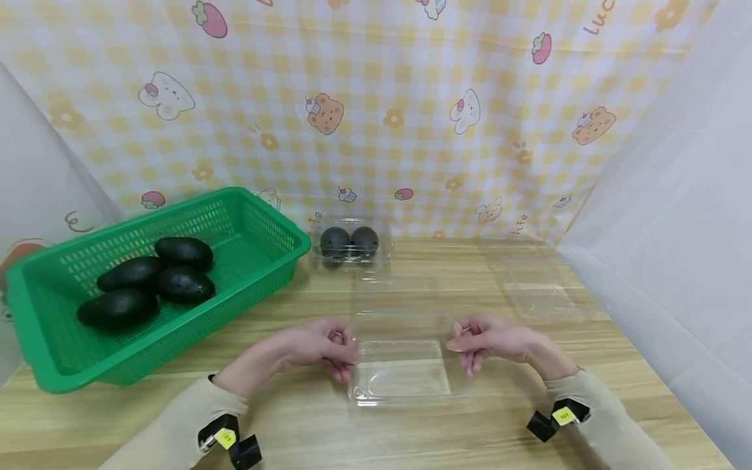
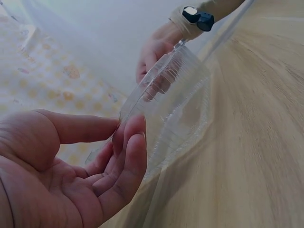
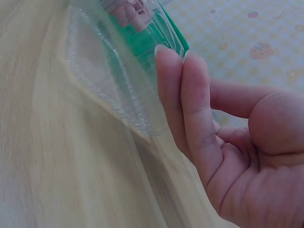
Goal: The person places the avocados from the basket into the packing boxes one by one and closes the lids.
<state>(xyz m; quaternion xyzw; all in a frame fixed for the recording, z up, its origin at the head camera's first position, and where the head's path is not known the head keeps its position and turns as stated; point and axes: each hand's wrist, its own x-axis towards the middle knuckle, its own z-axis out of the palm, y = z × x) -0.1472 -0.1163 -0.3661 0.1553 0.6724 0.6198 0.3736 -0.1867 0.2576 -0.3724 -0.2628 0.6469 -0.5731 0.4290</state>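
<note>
A clear plastic clamshell box (image 1: 405, 369) with its lid folded back stands at the middle of the table. My left hand (image 1: 329, 349) pinches the box's left rim between thumb and fingers. At the right rim, my right hand (image 1: 490, 341) pinches the opposite edge in the same way. In the left wrist view the left thumb and fingertips (image 2: 135, 142) meet on the thin edge of the clear box (image 2: 183, 111). The right wrist view shows the right fingertips (image 3: 183, 71) against the box's side (image 3: 109, 71).
To the left sits a green plastic basket (image 1: 264, 287) holding several dark avocados (image 1: 138, 287). Behind the box, a closed clear clamshell (image 1: 384, 245) contains dark round fruit (image 1: 349, 243). Another clear plastic clamshell (image 1: 537, 287) lies at the right rear. A patterned cloth (image 1: 376, 130) hangs behind the table.
</note>
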